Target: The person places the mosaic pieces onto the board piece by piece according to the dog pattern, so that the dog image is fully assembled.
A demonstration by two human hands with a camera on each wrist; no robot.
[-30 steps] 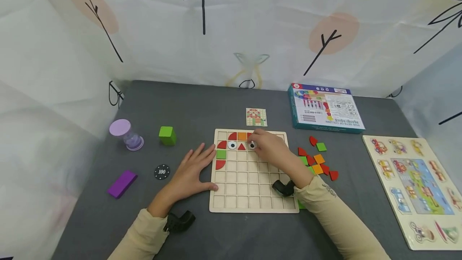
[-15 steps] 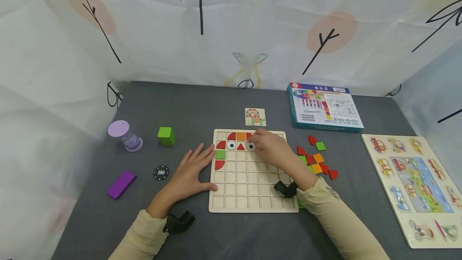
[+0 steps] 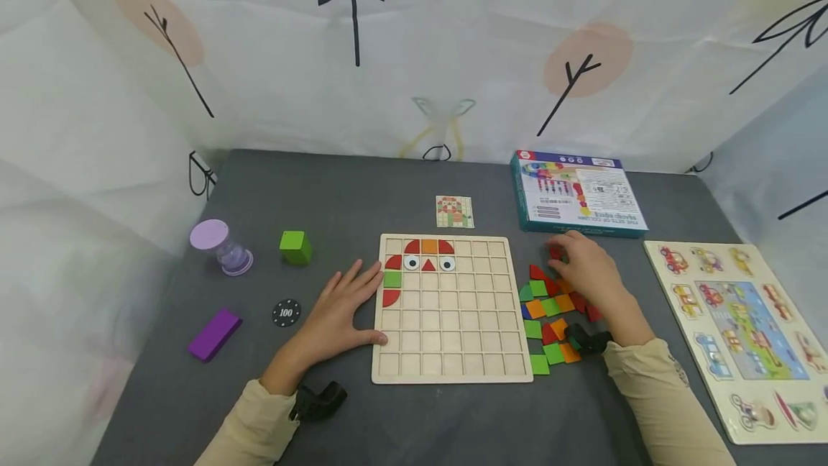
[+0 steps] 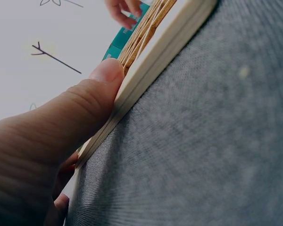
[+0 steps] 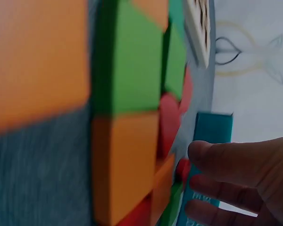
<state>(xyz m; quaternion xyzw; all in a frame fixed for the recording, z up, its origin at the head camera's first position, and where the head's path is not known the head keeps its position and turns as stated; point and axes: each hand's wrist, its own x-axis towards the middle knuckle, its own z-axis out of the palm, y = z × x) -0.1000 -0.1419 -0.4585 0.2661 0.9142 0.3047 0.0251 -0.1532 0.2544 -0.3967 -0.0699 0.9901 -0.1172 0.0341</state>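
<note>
A wooden grid board lies on the dark table. My left hand rests with spread fingers along its left edge; in the left wrist view the thumb touches the board's side. Upper-left cells hold red pieces, an orange square, a green square and two eye discs, one of them the right eye disc. Right of the board, my right hand hovers over the loose pieces, fingers near a red piece. In the right wrist view, thumb and fingers are apart.
A small pattern card lies behind the board, with a flat box to its right. A picture puzzle board is far right. On the left are a green cube, purple block, black "100" disc and lilac-topped timer.
My right hand has left the right eye disc on the board and moved right to the loose pieces. Both eye discs now show fully. My left hand keeps its place.
</note>
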